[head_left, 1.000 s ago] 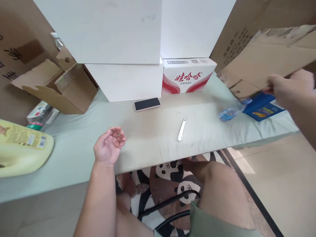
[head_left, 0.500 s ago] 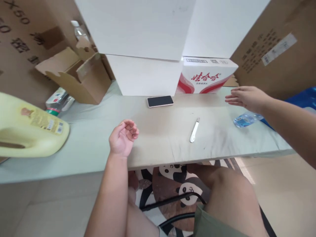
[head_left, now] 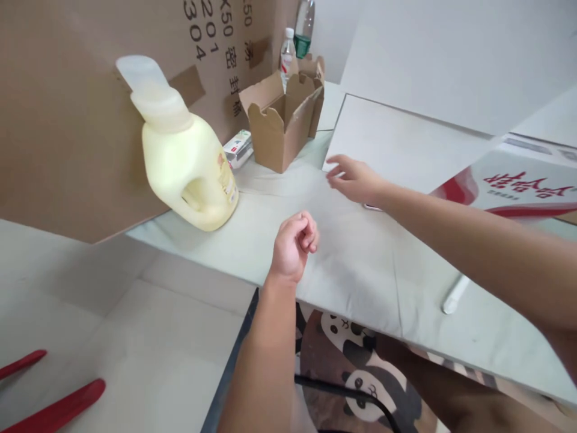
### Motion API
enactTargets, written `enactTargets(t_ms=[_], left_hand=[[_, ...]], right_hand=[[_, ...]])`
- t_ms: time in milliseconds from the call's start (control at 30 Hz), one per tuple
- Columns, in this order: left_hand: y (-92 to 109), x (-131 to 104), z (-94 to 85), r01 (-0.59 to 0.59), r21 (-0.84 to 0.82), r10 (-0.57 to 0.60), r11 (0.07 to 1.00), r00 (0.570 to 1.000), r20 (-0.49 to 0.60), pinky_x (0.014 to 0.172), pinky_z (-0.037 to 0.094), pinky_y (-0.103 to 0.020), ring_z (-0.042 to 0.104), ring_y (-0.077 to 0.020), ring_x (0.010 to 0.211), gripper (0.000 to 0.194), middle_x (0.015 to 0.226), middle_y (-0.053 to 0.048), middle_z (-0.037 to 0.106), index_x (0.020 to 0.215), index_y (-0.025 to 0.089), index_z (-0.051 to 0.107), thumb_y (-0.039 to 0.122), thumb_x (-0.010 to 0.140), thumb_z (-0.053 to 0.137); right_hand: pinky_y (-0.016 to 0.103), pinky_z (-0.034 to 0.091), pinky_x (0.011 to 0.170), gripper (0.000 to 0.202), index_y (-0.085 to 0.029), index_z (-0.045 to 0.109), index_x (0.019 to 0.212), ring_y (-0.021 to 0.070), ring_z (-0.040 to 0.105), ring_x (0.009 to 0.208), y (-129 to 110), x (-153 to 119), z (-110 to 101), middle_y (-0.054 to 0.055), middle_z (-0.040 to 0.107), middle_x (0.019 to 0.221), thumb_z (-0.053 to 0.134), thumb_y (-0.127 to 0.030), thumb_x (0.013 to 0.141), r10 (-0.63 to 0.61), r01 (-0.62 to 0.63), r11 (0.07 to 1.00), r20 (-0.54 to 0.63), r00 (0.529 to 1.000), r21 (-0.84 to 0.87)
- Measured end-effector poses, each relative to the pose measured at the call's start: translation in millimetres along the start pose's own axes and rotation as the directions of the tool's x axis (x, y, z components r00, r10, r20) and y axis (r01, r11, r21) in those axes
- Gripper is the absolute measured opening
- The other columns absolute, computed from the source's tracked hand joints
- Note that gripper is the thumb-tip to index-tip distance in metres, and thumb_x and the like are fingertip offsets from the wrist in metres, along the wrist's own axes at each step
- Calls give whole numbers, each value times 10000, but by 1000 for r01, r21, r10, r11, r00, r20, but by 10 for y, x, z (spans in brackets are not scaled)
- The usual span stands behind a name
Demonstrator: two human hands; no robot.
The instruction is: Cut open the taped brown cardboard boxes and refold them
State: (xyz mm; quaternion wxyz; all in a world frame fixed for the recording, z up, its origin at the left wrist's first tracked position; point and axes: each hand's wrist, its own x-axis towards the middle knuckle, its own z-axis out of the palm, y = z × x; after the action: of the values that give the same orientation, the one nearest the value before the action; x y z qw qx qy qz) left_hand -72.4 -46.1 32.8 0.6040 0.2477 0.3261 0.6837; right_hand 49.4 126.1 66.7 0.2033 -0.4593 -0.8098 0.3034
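Note:
My left hand (head_left: 295,243) hovers near the table's front edge, fingers curled in with the thumb against them and nothing visible inside. Further back, my right hand (head_left: 354,179) reaches leftward over the table, its fingers apart and empty. Closest to it is an open brown cardboard carton (head_left: 282,135). To the left stands a pale yellow detergent jug (head_left: 198,171) with a handle. A sliver of the phone (head_left: 373,207) shows beneath my right forearm, which hides the rest. The white handle of a utility knife (head_left: 455,294) sticks out below that forearm; its tip is covered.
Two plastic bottles, one with a white cap (head_left: 288,51) and one with green liquid (head_left: 303,42), stand behind the carton. A small package (head_left: 238,147) lies beside the jug. White boxes (head_left: 401,138) and a red-and-white carton (head_left: 518,180) line the back.
The view has turned left, bringing the whole jug into sight. My right hand has swung from the right end across to the carton's side. My left hand's fingers have curled tighter.

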Motion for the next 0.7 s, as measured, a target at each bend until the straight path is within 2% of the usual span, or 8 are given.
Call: enactTargets(t_ms=[133,233,367,467,533,600,633,700], left_hand=[[61,38,-58,-22,-50,20,999,999,-31,475,215,-252,323,-65,405,314,454,67,240,570,201,409,397,704,615],[59,63,-64,-38,-67,38,997,999,-8,472,212,-258,306,-65,402,334,450,66,233,570,202,403,412,722,613],[30,44,-51,-40,-75,39,996,999,-14,463,215,-253,314,-64,400,319,452,66,249,570,202,431,407,717,627],[12,18,-24,-100,-71,88,992,984,-158,459,224,-241,326,-69,408,280,467,69,260,595,208,440,386,728,609],[9,13,-4,-239,-24,212,971,901,-379,464,238,-235,329,-72,426,232,499,68,289,629,211,428,331,756,581],[12,24,11,-372,44,326,927,743,-584,476,251,-234,327,-75,449,181,541,67,314,659,214,407,256,771,543],[11,33,16,-421,75,366,904,670,-646,488,264,-233,335,-78,463,161,560,65,325,669,214,400,227,770,525],[-10,58,26,-477,133,428,869,588,-686,530,314,-230,399,-87,514,118,599,55,365,687,213,412,204,764,501]], right_hand=[[463,565,945,852,-233,337,1569,252,718,926,-610,546,451,58,753,1000,619,-124,773,-185,189,971,43,982,-143],[535,527,1001,682,-193,449,1485,345,678,1135,-862,860,508,138,698,1204,612,-191,824,-75,56,946,-49,996,-320],[563,488,1060,439,-127,609,1306,393,614,1258,-828,1005,407,175,657,1286,582,-226,879,8,-26,906,-45,999,-422],[543,476,1082,421,-133,626,1303,355,640,1222,-626,766,334,155,684,1264,548,-192,894,-57,11,932,-116,992,-362],[516,494,1067,409,-143,638,1293,317,677,1143,-451,418,275,140,701,1261,541,-205,901,-127,76,959,-175,976,-273],[464,542,1004,383,-166,648,1270,276,698,1074,-246,-57,178,124,703,1282,551,-274,915,-165,135,981,-221,961,-142],[443,560,972,378,-184,652,1259,263,700,1061,-131,-328,113,112,710,1271,560,-322,919,-159,144,987,-252,954,-78],[420,574,912,364,-231,655,1242,237,701,980,120,-897,-40,82,732,1177,571,-379,920,-88,99,995,-365,927,12]])
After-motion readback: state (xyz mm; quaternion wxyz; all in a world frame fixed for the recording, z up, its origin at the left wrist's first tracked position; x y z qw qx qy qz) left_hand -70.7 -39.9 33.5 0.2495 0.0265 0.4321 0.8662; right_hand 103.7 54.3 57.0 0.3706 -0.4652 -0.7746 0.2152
